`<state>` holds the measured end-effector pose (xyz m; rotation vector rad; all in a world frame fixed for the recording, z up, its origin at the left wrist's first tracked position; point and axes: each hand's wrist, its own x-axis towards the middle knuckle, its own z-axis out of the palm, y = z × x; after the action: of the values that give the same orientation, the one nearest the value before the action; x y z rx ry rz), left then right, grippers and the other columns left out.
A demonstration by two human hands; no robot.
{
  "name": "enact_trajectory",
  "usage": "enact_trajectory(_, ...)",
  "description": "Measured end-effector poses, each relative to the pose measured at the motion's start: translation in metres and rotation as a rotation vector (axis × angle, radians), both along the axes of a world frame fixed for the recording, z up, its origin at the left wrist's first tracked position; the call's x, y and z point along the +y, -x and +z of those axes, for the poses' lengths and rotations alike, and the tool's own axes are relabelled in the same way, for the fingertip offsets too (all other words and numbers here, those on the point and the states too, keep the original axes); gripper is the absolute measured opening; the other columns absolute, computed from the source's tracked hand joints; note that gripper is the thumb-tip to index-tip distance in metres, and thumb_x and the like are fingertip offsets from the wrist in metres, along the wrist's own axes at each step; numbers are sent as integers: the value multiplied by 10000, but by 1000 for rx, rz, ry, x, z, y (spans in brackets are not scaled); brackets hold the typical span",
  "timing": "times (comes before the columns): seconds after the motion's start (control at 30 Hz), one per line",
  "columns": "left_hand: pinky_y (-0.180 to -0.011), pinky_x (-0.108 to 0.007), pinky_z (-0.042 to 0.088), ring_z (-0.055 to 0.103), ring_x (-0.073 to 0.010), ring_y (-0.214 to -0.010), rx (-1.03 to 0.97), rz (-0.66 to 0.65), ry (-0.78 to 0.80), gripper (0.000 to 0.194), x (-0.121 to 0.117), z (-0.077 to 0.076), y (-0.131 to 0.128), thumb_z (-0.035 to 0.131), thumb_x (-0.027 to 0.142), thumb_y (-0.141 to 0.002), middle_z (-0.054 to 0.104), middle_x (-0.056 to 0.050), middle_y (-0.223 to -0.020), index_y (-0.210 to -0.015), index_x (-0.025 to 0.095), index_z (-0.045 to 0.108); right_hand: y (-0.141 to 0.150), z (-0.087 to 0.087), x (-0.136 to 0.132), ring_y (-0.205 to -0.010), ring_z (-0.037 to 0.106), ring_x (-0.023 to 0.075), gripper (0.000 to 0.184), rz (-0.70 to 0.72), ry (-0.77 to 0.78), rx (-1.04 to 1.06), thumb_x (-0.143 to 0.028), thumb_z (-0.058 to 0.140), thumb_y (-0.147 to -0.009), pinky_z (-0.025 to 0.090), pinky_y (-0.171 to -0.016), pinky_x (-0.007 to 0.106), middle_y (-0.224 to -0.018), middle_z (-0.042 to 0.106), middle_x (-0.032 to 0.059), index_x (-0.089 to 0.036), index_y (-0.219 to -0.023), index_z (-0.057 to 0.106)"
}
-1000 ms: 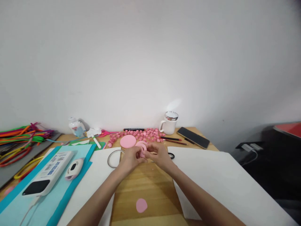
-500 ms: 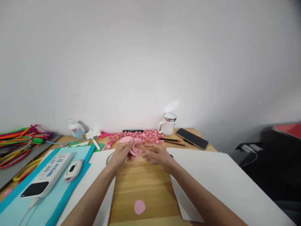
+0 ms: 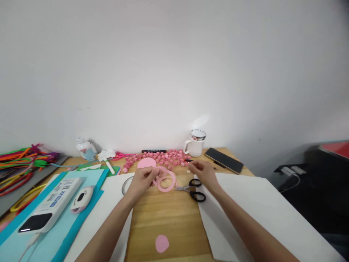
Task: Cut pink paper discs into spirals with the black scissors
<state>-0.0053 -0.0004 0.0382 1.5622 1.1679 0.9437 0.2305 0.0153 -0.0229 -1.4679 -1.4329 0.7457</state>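
My left hand point(image 3: 144, 180) pinches a pink paper cutout point(image 3: 174, 177) at its left edge. The cutout has large round holes, like joined rings. My right hand point(image 3: 202, 171) is apart from it, with thumb and fingers closed together over the table; what they hold, if anything, is too small to make out. Black-handled scissors point(image 3: 194, 188) lie just below my right hand, blades pointing left toward the cutout. Behind the left hand lies a pink paper disc point(image 3: 146, 163). Another pink paper disc point(image 3: 162, 243) rests on the wood nearer to me.
Pink beads or buds point(image 3: 169, 157) are heaped at the back, beside a white mug point(image 3: 195, 145) and a phone point(image 3: 224, 160). White sheets point(image 3: 245, 203) flank the wooden table point(image 3: 166, 214). A white device point(image 3: 51, 203) sits on blue folders at left, near colourful pipe cleaners point(image 3: 27, 162).
My right hand has moved right and up, away from the pink paper, uncovering the scissors. The cutout now hangs open from my left hand, its rings showing.
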Motion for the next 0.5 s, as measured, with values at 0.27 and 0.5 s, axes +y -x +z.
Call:
enact_trajectory(0.27,-411,-178,272,381,-58,-420,-154,-36,69,344,9,-13,9,538,423,-751,552,5,-510,-573,129,548,-145,-9,52,-1023,502,390,614,-261,135,-466,-339,741,-447,397,-806,436,-1065,593,188,-134,-1003,584)
enact_trajectory(0.5,-427,-189,308,406,-66,-427,-101,3,29,341,6,-7,7,523,438,-753,526,17,-520,-625,126,577,-184,-27,75,-908,598,290,724,-121,279,-607,-424,732,-466,445,-725,327,-1041,633,125,-165,-1110,528)
